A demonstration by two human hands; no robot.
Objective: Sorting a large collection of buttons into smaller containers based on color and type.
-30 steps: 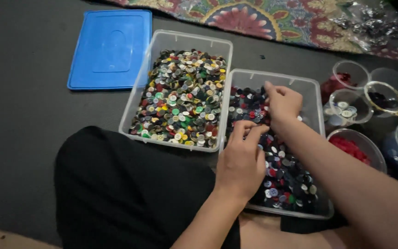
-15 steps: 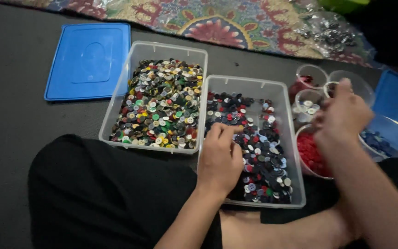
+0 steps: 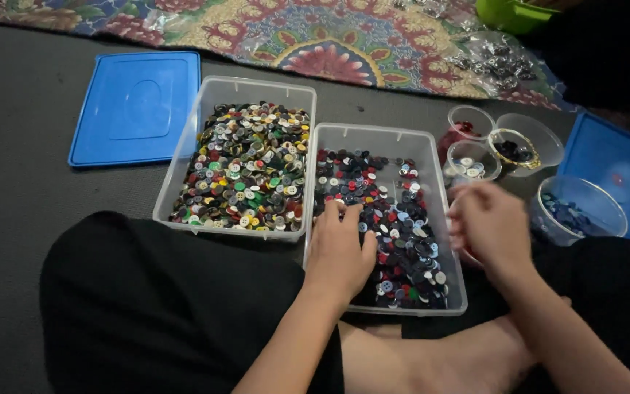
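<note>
dark floor mat (image 3: 23,219), patterned rug (image 3: 329,36)

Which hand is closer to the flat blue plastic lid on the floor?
The left hand. It rests in the right-hand clear tub, two tubs away from the flat blue plastic lid. The right hand is farther right, beyond that tub's edge.

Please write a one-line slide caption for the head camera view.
Left hand rests in clear plastic bin of dark buttons; right hand hovers beside it.
</note>
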